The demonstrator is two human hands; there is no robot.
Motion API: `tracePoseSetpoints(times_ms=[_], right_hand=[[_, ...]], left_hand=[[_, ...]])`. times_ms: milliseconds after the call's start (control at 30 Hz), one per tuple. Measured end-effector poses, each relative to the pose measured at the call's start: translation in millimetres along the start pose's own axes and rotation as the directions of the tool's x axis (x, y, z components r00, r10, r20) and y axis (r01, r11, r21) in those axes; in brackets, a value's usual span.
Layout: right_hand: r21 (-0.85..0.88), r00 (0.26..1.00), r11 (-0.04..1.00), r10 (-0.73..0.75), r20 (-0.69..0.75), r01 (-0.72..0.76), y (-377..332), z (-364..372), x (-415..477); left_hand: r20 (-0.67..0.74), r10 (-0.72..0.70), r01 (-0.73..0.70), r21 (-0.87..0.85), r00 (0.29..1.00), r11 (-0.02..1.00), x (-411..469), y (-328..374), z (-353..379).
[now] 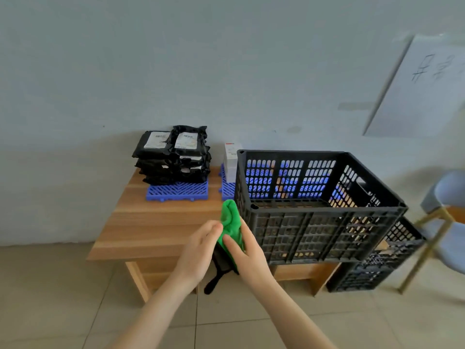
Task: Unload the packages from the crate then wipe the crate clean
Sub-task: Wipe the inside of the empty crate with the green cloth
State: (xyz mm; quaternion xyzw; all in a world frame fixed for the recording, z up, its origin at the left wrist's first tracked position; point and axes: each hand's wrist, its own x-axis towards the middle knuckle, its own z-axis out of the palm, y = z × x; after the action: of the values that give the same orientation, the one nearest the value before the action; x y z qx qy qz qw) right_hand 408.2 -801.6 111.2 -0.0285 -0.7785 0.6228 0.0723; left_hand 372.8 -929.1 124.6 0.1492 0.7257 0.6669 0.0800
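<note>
Two hands on cloth (pixel 230 222) | left hand (pixel 198 250) pinches, right hand (pixel 249 253) grasps it | risk: crate (pixel 314 222) at near edge of table (pixel 151 222); hard wiping could shove it off.

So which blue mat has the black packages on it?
The left blue mat, farther from the crate, holds the black packages; the right blue mat, partly hidden behind the crate, carries white boxes.

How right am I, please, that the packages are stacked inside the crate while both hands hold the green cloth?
Not quite: the head view shows the packages stacked on a blue mat left of the crate, not inside it. The left hand and right hand do hold the cloth.
</note>
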Motion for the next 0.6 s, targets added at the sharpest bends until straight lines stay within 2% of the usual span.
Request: tracePoseSetpoints(times_ms=[67,200,333,400,467,600], right_hand=[[0.159,0.995,0.984,0.084,-0.049,-0.075,-3.1,-10.1,-14.7],[0.372,0.963,0.910,0.244,-0.118,-0.185,1.8,-40.1,-33.8],[0.606,0.948,0.775,0.301,-0.106,-0.179,2.7,-75.7,-40.7],[0.599,0.940,0.786,0.304,-0.155,-0.155,4.1,-95.3,-38.6],[0.518,0.939,0.845,0.274,-0.209,-0.132,6.9,-116.3,-33.3],[0.203,0.945,0.979,0.101,-0.312,-0.037,8.9,-162.4,-19.7]], left_hand=[[0.082,-0.022,0.025,-0.031,0.996,0.999,-7.8,6.3,11.0],[0.150,-0.032,0.032,0.002,0.988,0.999,-14.4,8.9,31.7],[0.156,-0.005,-0.007,0.079,0.988,0.997,-10.5,13.5,52.9],[0.116,0.037,-0.055,0.160,0.993,0.986,-3.4,16.3,61.2],[0.066,0.091,-0.106,0.289,0.994,0.951,6.6,15.7,67.4],[-0.052,0.148,-0.108,0.460,0.988,0.881,27.9,6.2,82.5]])
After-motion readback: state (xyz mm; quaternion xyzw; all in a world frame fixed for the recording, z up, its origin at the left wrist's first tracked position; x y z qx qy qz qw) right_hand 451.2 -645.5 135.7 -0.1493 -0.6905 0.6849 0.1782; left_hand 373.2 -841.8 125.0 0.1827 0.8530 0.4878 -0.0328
